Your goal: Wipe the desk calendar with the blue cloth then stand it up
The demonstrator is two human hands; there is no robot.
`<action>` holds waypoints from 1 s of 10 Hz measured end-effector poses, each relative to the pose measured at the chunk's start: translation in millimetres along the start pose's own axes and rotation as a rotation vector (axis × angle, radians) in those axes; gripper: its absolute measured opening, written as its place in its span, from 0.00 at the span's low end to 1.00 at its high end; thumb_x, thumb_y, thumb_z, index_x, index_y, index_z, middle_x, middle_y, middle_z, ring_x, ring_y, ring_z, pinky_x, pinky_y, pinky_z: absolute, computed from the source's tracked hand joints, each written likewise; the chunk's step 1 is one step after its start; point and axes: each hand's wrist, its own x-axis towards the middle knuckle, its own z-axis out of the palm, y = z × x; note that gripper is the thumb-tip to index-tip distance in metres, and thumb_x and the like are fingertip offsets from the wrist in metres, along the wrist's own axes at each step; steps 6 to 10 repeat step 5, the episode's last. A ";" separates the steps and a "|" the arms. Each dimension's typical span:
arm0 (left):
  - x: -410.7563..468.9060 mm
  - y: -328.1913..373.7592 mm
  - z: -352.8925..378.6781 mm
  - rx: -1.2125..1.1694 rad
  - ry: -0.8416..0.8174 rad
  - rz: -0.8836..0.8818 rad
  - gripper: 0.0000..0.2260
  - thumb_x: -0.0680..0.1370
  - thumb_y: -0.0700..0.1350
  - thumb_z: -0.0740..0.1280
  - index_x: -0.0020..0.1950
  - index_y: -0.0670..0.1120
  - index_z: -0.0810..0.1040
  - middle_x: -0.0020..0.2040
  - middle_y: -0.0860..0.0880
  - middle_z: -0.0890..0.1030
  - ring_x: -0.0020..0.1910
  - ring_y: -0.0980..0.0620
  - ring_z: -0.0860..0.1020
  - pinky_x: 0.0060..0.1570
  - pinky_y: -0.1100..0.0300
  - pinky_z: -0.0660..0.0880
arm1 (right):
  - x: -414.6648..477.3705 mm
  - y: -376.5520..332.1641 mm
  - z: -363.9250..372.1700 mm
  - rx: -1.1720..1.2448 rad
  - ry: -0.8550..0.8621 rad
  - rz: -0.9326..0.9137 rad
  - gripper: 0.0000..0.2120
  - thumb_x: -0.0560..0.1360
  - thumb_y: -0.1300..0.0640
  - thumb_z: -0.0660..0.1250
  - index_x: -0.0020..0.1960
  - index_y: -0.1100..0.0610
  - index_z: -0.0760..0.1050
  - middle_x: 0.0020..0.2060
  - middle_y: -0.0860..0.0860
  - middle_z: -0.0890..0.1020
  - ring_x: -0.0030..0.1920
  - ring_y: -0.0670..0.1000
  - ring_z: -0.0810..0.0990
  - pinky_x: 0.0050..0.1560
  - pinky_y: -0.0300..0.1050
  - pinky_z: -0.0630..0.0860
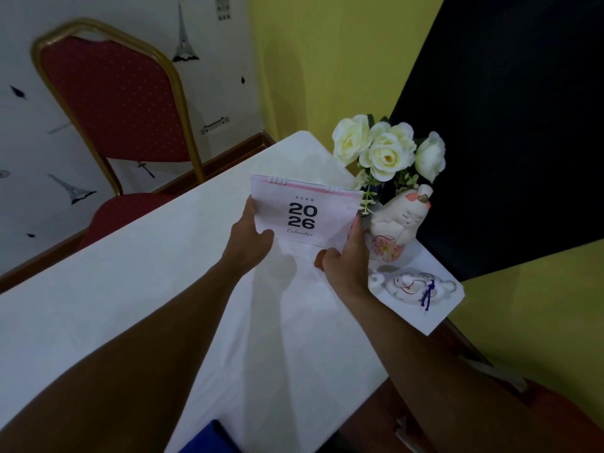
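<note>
The desk calendar (305, 212), white and pink with "2026" on its cover and spiral rings on top, is held upright above the white table (157, 266). My left hand (250, 233) grips its left edge, thumb on the cover. My right hand (346, 256) holds its lower right corner and right edge. Whether its base touches the table I cannot tell. A corner of the blue cloth (209, 438) shows at the table's near edge, between my forearms, mostly cut off by the frame.
White artificial roses (385, 148) stand just behind the calendar on the right. A ceramic doll figurine (400, 223) sits beside my right hand, and a small lying figurine (415, 286) is nearer the table's right corner. A red chair (114, 103) stands at the far left.
</note>
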 end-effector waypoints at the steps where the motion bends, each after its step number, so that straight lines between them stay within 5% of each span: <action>1: -1.8 0.1 -1.4 -0.012 0.001 0.015 0.31 0.77 0.40 0.64 0.75 0.58 0.55 0.61 0.59 0.72 0.53 0.57 0.71 0.54 0.52 0.76 | -0.1 -0.6 -1.5 -0.014 -0.016 0.002 0.48 0.68 0.75 0.60 0.83 0.51 0.48 0.76 0.56 0.67 0.72 0.61 0.71 0.66 0.64 0.76; 3: -20.9 -1.3 -7.6 0.076 -0.065 -0.081 0.36 0.78 0.43 0.64 0.79 0.54 0.45 0.75 0.48 0.67 0.68 0.43 0.71 0.60 0.43 0.73 | -13.8 -4.5 -7.8 -0.033 0.015 -0.018 0.47 0.71 0.72 0.62 0.83 0.51 0.45 0.78 0.55 0.66 0.72 0.55 0.71 0.69 0.57 0.75; 4: -42.3 -7.3 -14.0 0.172 -0.079 -0.121 0.35 0.79 0.42 0.62 0.79 0.49 0.45 0.80 0.46 0.55 0.77 0.41 0.58 0.70 0.42 0.62 | -27.8 -6.2 -10.7 0.062 0.013 0.012 0.46 0.73 0.70 0.62 0.83 0.48 0.45 0.73 0.56 0.73 0.66 0.57 0.79 0.64 0.60 0.79; 5: -57.6 -10.5 -21.6 0.247 -0.080 -0.128 0.32 0.80 0.43 0.61 0.79 0.47 0.46 0.81 0.46 0.50 0.79 0.44 0.50 0.74 0.45 0.54 | -36.0 -3.7 -10.4 0.035 0.016 -0.012 0.43 0.75 0.68 0.62 0.82 0.47 0.46 0.70 0.59 0.76 0.66 0.59 0.79 0.65 0.60 0.78; 10: -57.6 -10.5 -21.6 0.247 -0.080 -0.128 0.32 0.80 0.43 0.61 0.79 0.47 0.46 0.81 0.46 0.50 0.79 0.44 0.50 0.74 0.45 0.54 | -36.0 -3.7 -10.4 0.035 0.016 -0.012 0.43 0.75 0.68 0.62 0.82 0.47 0.46 0.70 0.59 0.76 0.66 0.59 0.79 0.65 0.60 0.78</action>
